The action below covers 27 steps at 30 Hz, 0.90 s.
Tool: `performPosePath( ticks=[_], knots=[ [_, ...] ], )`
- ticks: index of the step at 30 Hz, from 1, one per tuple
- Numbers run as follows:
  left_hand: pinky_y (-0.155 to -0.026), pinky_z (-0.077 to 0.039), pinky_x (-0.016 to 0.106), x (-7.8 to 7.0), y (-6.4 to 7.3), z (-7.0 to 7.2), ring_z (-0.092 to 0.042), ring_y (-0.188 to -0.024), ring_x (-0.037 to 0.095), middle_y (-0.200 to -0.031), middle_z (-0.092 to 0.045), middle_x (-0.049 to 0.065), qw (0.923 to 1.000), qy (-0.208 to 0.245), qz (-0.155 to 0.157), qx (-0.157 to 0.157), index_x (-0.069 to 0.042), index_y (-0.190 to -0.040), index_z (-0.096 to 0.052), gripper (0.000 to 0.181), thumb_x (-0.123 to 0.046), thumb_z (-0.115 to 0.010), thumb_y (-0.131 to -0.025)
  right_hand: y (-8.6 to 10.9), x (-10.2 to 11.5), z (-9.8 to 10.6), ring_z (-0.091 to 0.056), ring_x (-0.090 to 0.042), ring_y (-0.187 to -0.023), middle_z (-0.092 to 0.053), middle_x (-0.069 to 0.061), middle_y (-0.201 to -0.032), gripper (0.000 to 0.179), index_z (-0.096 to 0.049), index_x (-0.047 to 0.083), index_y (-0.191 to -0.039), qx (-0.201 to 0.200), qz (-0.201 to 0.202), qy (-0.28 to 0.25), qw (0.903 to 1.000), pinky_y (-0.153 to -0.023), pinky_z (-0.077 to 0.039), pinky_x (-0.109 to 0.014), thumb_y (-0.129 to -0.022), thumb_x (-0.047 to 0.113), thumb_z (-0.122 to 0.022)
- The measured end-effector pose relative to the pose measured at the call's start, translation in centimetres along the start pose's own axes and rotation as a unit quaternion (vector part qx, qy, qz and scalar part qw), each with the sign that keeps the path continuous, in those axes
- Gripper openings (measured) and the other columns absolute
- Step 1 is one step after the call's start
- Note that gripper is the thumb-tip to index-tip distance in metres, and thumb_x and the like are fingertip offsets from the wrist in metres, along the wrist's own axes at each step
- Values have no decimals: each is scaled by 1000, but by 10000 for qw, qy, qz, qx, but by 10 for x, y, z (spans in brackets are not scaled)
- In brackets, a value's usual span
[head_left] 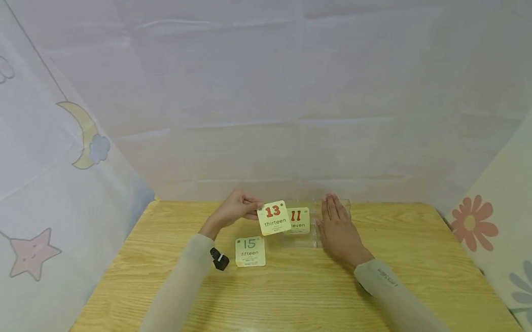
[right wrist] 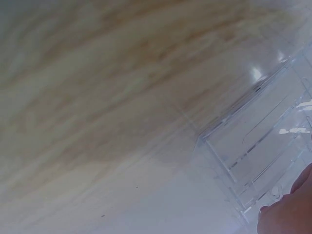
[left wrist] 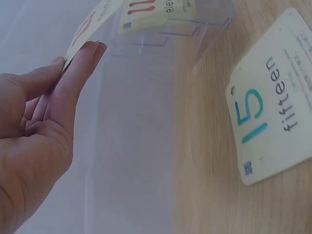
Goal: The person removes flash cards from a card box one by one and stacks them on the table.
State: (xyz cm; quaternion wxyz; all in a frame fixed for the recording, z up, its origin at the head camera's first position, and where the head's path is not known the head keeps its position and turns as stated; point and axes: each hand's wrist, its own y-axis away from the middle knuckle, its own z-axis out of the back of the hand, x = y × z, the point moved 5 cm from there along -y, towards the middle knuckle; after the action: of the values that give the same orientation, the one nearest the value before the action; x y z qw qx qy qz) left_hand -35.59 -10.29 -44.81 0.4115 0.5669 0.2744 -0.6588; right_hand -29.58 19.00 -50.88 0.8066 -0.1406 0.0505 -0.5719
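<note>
Behind card thirteen (head_left: 274,219), pinched by left hand (head_left: 236,210), part-hidden card eleven (head_left: 301,222) beside straight-fingered right hand (head_left: 340,234).

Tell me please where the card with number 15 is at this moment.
In the head view, the 15 card lies on the wooden table, just left of centre, below the 13 card that the left hand holds.

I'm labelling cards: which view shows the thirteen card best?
The head view: the thirteen card faces the camera, number and word readable. The left wrist view shows it steeply angled, cropped on top; the right wrist view, none of it.
</note>
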Motion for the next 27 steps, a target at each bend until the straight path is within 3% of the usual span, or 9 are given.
performPosePath(
  ticks=[11,19,27],
  knots=[
    [-102,-56,59,23,16,20,-81,-91,22,-117,-76,29,9997,65,225,-42,14,-123,-70,27,-5,-61,-106,0,-1,-1,-5,-46,-164,-7,-31,-174,72,-13,-12,-163,102,-17,-65,9999,-134,-16,-61,-114,34,-39],
    [-99,-59,55,41,23,34,-81,-93,21,-120,-76,27,9993,-60,353,-113,13,-126,-69,29,-7,-61,-106,0,-1,-4,-9,-48,-163,-9,-32,-173,71,-15,-12,-163,54,-37,-57,10000,-133,-18,-62,-114,33,-40],
    [-89,-67,39,58,33,39,-80,-94,18,-121,-76,22,9987,-230,460,11,9,-124,-72,29,-10,-66,-104,0,-1,-4,-8,-47,-164,-9,-31,-174,72,-15,-11,-163,93,-57,-15,9999,-134,-18,-61,-114,33,-41]
  ],
)
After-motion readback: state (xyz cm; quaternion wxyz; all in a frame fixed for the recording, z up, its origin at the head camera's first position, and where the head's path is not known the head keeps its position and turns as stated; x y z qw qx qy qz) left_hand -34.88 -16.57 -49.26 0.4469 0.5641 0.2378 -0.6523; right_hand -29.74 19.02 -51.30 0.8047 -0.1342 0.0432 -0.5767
